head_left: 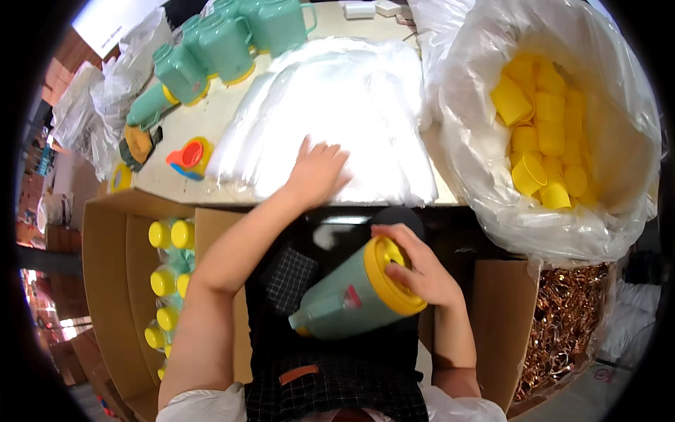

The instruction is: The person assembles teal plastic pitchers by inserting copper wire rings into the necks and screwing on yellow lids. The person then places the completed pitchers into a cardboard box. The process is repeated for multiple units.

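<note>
My right hand (422, 271) grips a pale green thermos jug (351, 302) by the yellow ring at its wide end, thumb in the ring's recess. The jug lies tilted over my lap, its narrow end pointing down to the left. A small pink-red mark shows on its side. My left hand (316, 176) rests on the near part of a stack of clear plastic bags (330, 105), fingers stretched out and a little blurred. Whether a bag edge is pinched there cannot be made out.
Several green jugs (221, 49) stand at the back left, one lying down. A red and blue tape roll (190, 156) sits nearby. Yellow cups fill a plastic-lined sack (478, 204) at right. Below are a carton (105, 281) of yellow-capped jugs and a box of coppery scraps (562, 330).
</note>
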Motion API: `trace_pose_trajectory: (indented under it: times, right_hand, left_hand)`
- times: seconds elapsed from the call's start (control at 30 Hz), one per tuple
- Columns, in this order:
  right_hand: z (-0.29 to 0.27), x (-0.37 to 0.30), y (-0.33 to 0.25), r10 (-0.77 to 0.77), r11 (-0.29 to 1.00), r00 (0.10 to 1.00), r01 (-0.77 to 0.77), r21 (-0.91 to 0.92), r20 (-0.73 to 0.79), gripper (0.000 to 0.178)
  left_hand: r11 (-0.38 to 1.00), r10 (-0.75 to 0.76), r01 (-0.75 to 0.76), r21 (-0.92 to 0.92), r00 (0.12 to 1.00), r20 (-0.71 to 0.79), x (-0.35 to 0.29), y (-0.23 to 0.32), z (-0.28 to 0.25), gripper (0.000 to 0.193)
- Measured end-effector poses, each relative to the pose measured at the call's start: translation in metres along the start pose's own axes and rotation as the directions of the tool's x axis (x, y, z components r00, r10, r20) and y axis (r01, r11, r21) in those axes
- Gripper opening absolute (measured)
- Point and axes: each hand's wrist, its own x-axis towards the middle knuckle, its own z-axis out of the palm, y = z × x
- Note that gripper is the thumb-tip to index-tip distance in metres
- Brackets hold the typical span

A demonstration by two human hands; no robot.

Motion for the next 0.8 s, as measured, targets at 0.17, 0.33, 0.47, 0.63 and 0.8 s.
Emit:
trace_pose_trajectory:
  times: [0.17,0.33,0.47,0.63,0.8]
  right_hand:
    - [-0.011,-0.007,0.013,-0.004,0.991,0.999,0.011,0.133,-0.049,0.045]
    - [-0.005,0.014,0.019,-0.071,0.982,0.995,0.081,0.170,-0.068,0.032]
    - [-0.011,0.030,0.020,0.154,0.936,0.988,-0.151,0.317,0.017,0.013]
    - [-0.004,0.057,0.041,0.291,0.890,0.937,-0.191,0.415,-0.193,0.018]
    - [0.002,0.061,0.046,0.280,0.916,0.917,-0.167,0.365,-0.283,0.013]
  left_hand:
    - [0.990,-0.141,0.142,-0.008,0.988,0.065,-0.104,0.007,-0.015,0.015]
    - [0.903,-0.075,-0.031,-0.428,0.971,-0.228,-0.030,0.037,-0.004,0.008]
    - [0.894,-0.170,0.080,-0.440,0.971,-0.169,0.007,0.025,0.068,0.006]
    - [0.863,-0.273,0.197,-0.465,0.957,-0.101,0.014,0.016,0.065,0.011]
    - [0.697,-0.324,0.242,-0.675,0.946,0.006,0.009,0.017,0.060,0.022]
